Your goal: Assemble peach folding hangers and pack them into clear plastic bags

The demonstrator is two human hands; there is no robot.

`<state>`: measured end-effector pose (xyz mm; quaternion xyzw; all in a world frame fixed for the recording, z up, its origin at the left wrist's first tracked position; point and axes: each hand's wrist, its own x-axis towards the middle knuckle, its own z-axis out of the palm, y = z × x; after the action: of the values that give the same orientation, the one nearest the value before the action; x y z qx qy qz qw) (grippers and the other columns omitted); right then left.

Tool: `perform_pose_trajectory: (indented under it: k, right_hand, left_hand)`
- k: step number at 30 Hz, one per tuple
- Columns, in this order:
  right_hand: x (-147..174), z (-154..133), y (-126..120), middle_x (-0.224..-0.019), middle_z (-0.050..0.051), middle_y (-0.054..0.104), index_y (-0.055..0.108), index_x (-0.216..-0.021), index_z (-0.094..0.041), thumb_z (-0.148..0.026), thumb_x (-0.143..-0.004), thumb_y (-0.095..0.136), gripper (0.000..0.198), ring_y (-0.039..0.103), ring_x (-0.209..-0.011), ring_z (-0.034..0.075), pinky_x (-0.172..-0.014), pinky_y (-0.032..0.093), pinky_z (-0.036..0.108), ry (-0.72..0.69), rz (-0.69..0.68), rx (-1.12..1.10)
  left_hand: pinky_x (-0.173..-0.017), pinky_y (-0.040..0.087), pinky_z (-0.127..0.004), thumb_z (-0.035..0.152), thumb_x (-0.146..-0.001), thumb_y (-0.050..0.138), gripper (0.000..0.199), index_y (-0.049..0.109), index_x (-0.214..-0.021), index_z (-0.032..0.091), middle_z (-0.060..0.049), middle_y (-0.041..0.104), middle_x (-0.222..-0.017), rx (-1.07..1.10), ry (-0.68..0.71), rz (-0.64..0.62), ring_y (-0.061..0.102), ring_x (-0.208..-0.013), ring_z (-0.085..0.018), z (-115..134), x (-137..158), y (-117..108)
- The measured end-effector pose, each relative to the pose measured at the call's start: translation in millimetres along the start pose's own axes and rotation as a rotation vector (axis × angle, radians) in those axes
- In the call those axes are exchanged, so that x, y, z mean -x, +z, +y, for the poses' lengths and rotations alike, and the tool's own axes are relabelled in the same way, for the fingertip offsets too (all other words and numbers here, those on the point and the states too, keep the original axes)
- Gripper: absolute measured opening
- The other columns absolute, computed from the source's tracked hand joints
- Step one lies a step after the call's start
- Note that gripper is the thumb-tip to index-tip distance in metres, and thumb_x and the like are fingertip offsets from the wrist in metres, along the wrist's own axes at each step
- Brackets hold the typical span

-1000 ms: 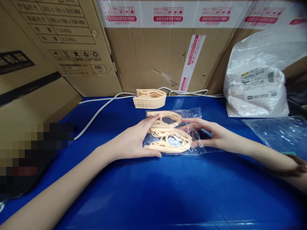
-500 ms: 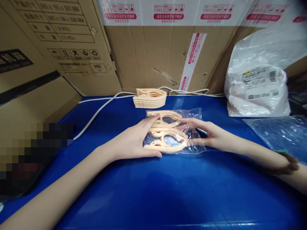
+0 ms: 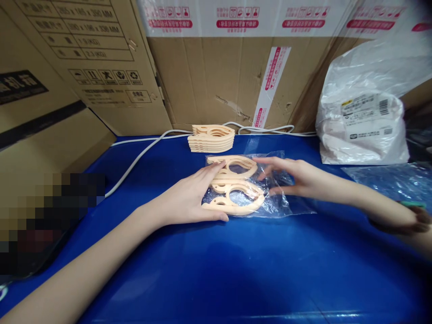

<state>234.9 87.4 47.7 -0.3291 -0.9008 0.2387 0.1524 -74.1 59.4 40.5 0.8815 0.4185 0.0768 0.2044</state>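
Note:
Two stacks of cream folding hangers (image 3: 241,210) lie side by side inside a clear plastic bag (image 3: 281,208) on the blue table. My left hand (image 3: 189,198) grips the bag's left end, its thumb along the near edge and its fingers over the far stack. At the right end, my right hand (image 3: 297,180) has its fingers apart, with the fingertips over or at the clear film; whether they touch it I cannot tell. Behind the bag stands a neat pile of similar cream hangers (image 3: 211,141) without a wrapper.
Cardboard boxes (image 3: 209,81) wall off the back and left. A white cable (image 3: 131,168) runs behind the loose pile. To the right stand a white plastic parcel bag (image 3: 362,121) and, lying flat, clear plastic film (image 3: 401,182). A blurred dark object is at left.
My right hand has drawn slightly right and up, its fingers spreading away from the hangers. The bag's near right corner now spreads further right. My left hand stays in place.

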Motion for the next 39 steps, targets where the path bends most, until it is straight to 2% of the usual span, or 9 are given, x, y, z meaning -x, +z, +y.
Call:
perform_pose_trajectory:
  k: [5, 10, 13, 17, 20, 23, 27, 32, 39]
  right_hand:
    - [-8, 16, -27, -0.095, 0.005, 0.072, 0.049, -0.141, -0.022, -0.043, -0.089, 0.062, 0.058, 0.069, -0.087, 0.023, -0.081, 0.053, 0.042, 0.029, 0.116, 0.084]
    - [-30, 21, -40, -0.092, 0.004, 0.072, 0.056, -0.132, -0.021, -0.044, -0.088, 0.061, 0.050, 0.067, -0.083, 0.022, -0.081, 0.053, 0.043, 0.031, 0.229, 0.151]
    - [-57, 19, -38, -0.102, 0.009, 0.071, 0.057, -0.130, -0.018, -0.045, -0.087, 0.062, 0.051, 0.066, -0.090, 0.024, -0.085, 0.052, 0.044, -0.006, 0.308, 0.186]
    - [-102, 15, -30, -0.130, 0.014, 0.061, 0.047, -0.142, -0.017, -0.051, -0.087, 0.062, 0.066, 0.059, -0.113, 0.029, -0.098, 0.047, 0.047, -0.095, 0.394, 0.214]
    - [-132, 14, -24, -0.144, 0.016, 0.049, 0.041, -0.146, -0.019, -0.063, -0.083, 0.061, 0.079, 0.048, -0.129, 0.033, -0.108, 0.038, 0.052, -0.142, 0.323, 0.258]
    - [-151, 14, -18, -0.151, 0.018, 0.042, 0.035, -0.150, -0.017, -0.071, -0.078, 0.061, 0.094, 0.040, -0.137, 0.036, -0.113, 0.031, 0.056, -0.125, 0.198, 0.292]
    - [-161, 16, -10, -0.150, 0.019, 0.044, 0.031, -0.152, -0.015, -0.067, -0.077, 0.065, 0.097, 0.046, -0.131, 0.039, -0.107, 0.036, 0.058, -0.057, 0.085, 0.309]
    - [-161, 20, -6, -0.146, 0.018, 0.049, 0.036, -0.149, -0.016, -0.056, -0.082, 0.064, 0.083, 0.051, -0.127, 0.036, -0.104, 0.040, 0.054, -0.079, 0.096, 0.271]
    - [-167, 21, -5, -0.144, 0.017, 0.051, 0.038, -0.146, -0.014, -0.055, -0.079, 0.067, 0.084, 0.052, -0.124, 0.035, -0.102, 0.041, 0.052, -0.125, 0.127, 0.189]
  left_hand:
    - [-0.121, 0.026, -0.048, 0.074, -0.072, 0.065, 0.118, 0.013, -0.158, 0.012, -0.016, 0.019, -0.163, -0.032, 0.021, 0.009, 0.024, -0.149, -0.033, 0, 0, 0]
    - [-0.122, 0.024, -0.046, 0.076, -0.073, 0.064, 0.117, 0.015, -0.157, 0.010, -0.018, 0.020, -0.162, -0.050, 0.034, 0.016, 0.024, -0.149, -0.032, 0, 0, 0]
    - [-0.122, 0.024, -0.046, 0.076, -0.075, 0.062, 0.115, 0.016, -0.157, 0.009, -0.018, 0.020, -0.162, -0.060, 0.045, 0.019, 0.024, -0.149, -0.032, 0, 0, 1]
    - [-0.122, 0.024, -0.046, 0.076, -0.075, 0.061, 0.114, 0.016, -0.156, 0.009, -0.020, 0.020, -0.162, -0.072, 0.065, 0.027, 0.023, -0.149, -0.033, 0, 1, 1]
    - [-0.122, 0.023, -0.046, 0.077, -0.075, 0.061, 0.115, 0.016, -0.156, 0.008, -0.021, 0.020, -0.162, -0.079, 0.071, 0.026, 0.023, -0.149, -0.032, 0, 0, 1]
    - [-0.122, 0.023, -0.047, 0.077, -0.075, 0.060, 0.115, 0.017, -0.156, 0.007, -0.021, 0.020, -0.162, -0.076, 0.063, 0.020, 0.022, -0.149, -0.032, 0, 0, 1]
    - [-0.122, 0.024, -0.048, 0.077, -0.075, 0.060, 0.114, 0.018, -0.156, 0.008, -0.020, 0.021, -0.161, -0.063, 0.055, 0.012, 0.022, -0.149, -0.033, 0, -1, 1]
    - [-0.121, 0.024, -0.051, 0.077, -0.075, 0.060, 0.112, 0.018, -0.156, 0.011, -0.019, 0.021, -0.161, -0.055, 0.066, 0.017, 0.022, -0.149, -0.034, -1, -1, 1]
    - [-0.122, 0.023, -0.048, 0.076, -0.076, 0.061, 0.113, 0.018, -0.156, 0.010, -0.018, 0.021, -0.162, -0.069, 0.060, 0.013, 0.022, -0.150, -0.031, 1, -1, 0]
